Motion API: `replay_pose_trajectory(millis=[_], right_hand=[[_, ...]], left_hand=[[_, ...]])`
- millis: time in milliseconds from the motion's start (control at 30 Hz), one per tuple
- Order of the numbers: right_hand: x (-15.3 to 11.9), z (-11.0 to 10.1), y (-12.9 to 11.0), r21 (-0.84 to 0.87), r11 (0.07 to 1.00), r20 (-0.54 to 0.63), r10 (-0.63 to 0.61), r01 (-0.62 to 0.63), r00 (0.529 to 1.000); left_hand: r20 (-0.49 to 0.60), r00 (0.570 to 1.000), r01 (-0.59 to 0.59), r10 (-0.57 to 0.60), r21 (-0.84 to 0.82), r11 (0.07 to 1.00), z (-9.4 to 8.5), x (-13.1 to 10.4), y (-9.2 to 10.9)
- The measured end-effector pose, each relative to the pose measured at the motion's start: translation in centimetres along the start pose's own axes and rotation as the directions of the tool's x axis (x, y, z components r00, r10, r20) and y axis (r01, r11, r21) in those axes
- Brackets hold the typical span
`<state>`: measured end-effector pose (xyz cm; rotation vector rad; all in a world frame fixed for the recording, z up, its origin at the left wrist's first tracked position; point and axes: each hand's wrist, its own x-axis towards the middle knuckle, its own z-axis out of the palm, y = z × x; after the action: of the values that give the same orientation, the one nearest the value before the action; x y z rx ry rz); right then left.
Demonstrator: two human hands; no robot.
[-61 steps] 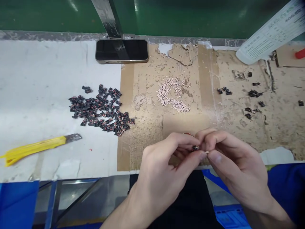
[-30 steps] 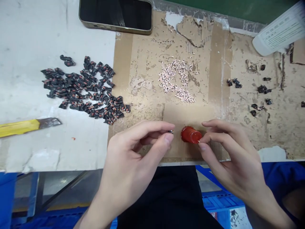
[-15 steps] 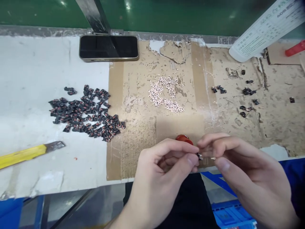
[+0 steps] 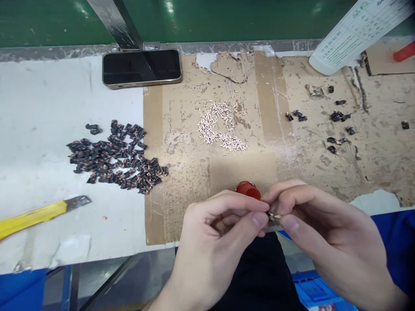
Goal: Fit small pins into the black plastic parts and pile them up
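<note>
Near the front edge of the bench, my left hand point(image 4: 223, 237) pinches a small black part point(image 4: 269, 213) between thumb and forefinger, mostly hidden by the fingertips. Facing it, my right hand point(image 4: 320, 233) grips a tiny pale metal piece point(image 4: 276, 217), whose end meets the black part. Just behind my left fingers stands a round red-orange container point(image 4: 248, 190), partly covered. A loose ring of tiny pinkish metal pieces point(image 4: 210, 129) lies on the cardboard point(image 4: 184, 194) beyond my hands. To the left is a heap of small black parts with reddish marks point(image 4: 106, 155).
A yellow utility knife point(image 4: 39, 216) lies at the left with its blade pointing right. At the back are a phone point(image 4: 142, 67) and a metal post point(image 4: 118, 26). A white bottle point(image 4: 350, 39) leans at the right, near several scattered black parts point(image 4: 339, 115) and a red object point(image 4: 405, 52).
My right hand has moved left, closing the gap, so the pale piece now meets the black part. The camera view has shifted slightly, and more of the red-orange container shows.
</note>
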<state>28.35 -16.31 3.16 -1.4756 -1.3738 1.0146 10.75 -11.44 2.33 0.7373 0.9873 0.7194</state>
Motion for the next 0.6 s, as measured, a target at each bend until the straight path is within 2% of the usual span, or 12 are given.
replay_pose_trajectory(millis=[67,233,367,500,600], right_hand=[[0.0,0.1,0.1,0.004,1.000,0.016,0.001,-0.001,1.000],[0.2,0.2,0.2,0.046,0.999,0.018,0.001,-0.002,1.000],[0.4,0.1,0.3,0.111,0.993,0.011,0.025,-0.027,1.000],[0.6,0.0,0.2,0.145,0.989,-0.026,0.018,-0.014,1.000],[0.0,-0.2,0.7,0.093,0.994,-0.075,-0.045,0.052,0.996]], left_hand=[[0.007,1.000,-0.002,0.002,0.002,1.000,0.0,0.0,0.1],[-0.082,0.997,0.005,-0.005,0.005,1.000,0.4,-0.3,0.5],[-0.087,0.996,-0.004,0.003,0.000,1.000,0.8,-0.6,0.6],[-0.093,0.994,0.045,-0.057,-0.128,0.991,1.0,-0.8,0.3],[-0.132,0.985,0.081,-0.110,-0.210,0.974,1.4,-1.0,0.0]])
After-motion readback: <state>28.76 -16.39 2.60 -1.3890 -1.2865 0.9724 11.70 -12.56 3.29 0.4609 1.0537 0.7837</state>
